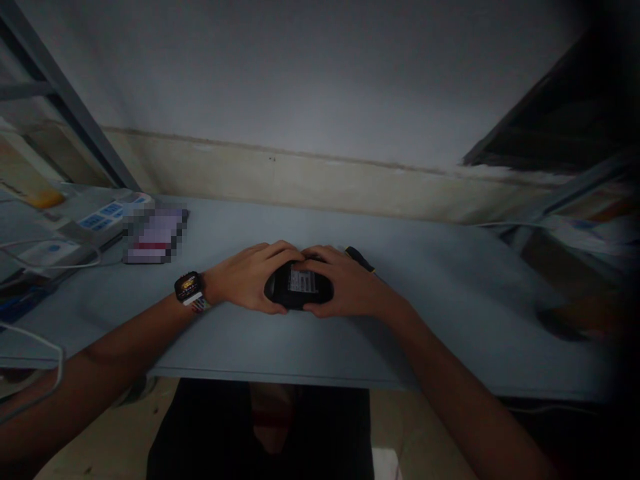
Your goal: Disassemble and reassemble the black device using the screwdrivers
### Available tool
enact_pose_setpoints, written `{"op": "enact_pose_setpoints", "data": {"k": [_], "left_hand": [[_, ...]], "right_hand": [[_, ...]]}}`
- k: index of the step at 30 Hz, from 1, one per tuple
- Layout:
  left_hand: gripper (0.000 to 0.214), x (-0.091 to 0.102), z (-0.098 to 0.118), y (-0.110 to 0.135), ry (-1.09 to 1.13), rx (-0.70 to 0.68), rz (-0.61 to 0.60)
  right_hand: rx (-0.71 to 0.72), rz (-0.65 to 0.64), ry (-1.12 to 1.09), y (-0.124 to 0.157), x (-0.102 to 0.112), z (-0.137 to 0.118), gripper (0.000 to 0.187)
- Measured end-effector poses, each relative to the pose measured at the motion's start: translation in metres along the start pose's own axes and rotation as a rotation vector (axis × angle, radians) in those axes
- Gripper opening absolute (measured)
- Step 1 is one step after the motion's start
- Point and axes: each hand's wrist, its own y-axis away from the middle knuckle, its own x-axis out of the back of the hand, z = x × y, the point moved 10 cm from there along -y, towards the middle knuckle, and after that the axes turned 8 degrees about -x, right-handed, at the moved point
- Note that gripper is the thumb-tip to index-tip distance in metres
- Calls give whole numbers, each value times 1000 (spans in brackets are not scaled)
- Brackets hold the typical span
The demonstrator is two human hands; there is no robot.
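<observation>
A small black device (pixel 299 285) with a white label on its upward face lies on the pale grey table (pixel 440 320), near the middle. My left hand (pixel 250 275) curls round its left end, fingers closed over the top. My right hand (pixel 345 280) grips its right end the same way. The fingertips of both hands meet above the label. A watch (pixel 189 288) sits on my left wrist. Just behind my right hand a thin black tool with a yellow tip (pixel 359 259) lies on the table, partly hidden by the hand.
A blurred-out pink and white item (pixel 153 235) lies at the back left. Further left are a white power strip with blue switches (pixel 100 217), white cables (pixel 30 263) and a yellow object (pixel 45 198). A dark object (pixel 560 327) lies at the right. The wall (pixel 320 80) closes the back.
</observation>
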Motion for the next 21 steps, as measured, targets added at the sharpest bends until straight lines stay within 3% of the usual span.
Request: {"op": "enact_pose_setpoints", "data": {"k": [7, 13, 21], "left_hand": [[93, -3, -3, 2, -13, -9, -4], [91, -1, -1, -1, -8, 6, 4], [91, -2, 1, -1, 17, 20, 1]], "right_hand": [[38, 2, 70, 1, -10, -11, 78], [46, 26, 122, -1, -20, -23, 64], [29, 2, 106, -1, -19, -23, 61]]}}
